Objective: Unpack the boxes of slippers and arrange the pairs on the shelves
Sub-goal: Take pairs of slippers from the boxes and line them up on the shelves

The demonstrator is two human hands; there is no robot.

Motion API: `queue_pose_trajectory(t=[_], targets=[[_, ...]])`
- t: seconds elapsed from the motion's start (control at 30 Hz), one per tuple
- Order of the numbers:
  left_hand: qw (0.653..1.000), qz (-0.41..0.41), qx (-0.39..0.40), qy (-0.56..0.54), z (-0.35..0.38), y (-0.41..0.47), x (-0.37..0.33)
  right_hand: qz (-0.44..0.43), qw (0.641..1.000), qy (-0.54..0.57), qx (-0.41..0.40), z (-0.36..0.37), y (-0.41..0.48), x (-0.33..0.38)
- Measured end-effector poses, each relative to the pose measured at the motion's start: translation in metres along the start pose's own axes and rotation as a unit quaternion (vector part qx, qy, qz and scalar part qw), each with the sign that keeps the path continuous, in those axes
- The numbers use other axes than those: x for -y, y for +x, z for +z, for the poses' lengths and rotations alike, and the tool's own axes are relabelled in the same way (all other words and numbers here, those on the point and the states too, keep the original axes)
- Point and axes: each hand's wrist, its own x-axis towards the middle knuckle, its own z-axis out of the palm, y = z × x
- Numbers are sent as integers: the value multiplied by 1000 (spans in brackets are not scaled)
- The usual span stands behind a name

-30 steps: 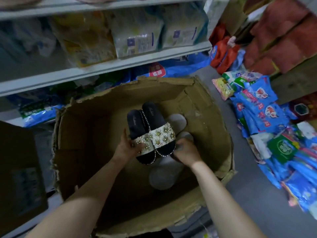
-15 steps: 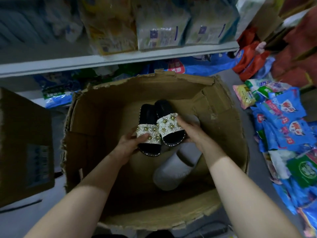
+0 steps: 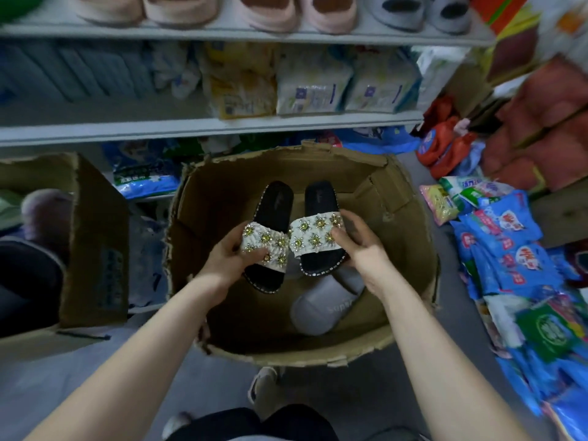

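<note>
Over the open cardboard box [image 3: 404, 218] I hold a pair of black slippers with white, gold-studded straps. My left hand [image 3: 229, 259] grips the left slipper [image 3: 273, 214] by its strap. My right hand [image 3: 356, 240] grips the right slipper [image 3: 319, 198] the same way. The two slippers are side by side and slightly apart. A grey slipper [image 3: 321, 308] lies in the bottom of the box. The top shelf [image 3: 254, 35] carries pink slippers [image 3: 270, 11] and grey slippers [image 3: 423, 11] in a row.
A second cardboard box [image 3: 92, 237] stands at the left. The middle shelf [image 3: 203, 125] holds packaged goods. Blue and green packets [image 3: 509, 249] cover the floor at the right, with red bags [image 3: 445, 148] behind. My feet [image 3: 264, 386] are close to the box's near side.
Both hands have lifted the black pair higher out of the box and drawn the two slippers apart. The view has tilted up, so the top shelf with slippers now shows.
</note>
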Motion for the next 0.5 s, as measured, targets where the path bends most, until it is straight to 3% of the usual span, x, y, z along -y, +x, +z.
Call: queue_pose_trajectory(t=[0.27, 0.5], targets=[[994, 102, 46, -1, -76, -86, -21, -76, 995, -41, 50, 78, -82, 43], [983, 179, 7, -34, -174, -167, -17, -166, 979, -104, 57, 191, -130, 71]])
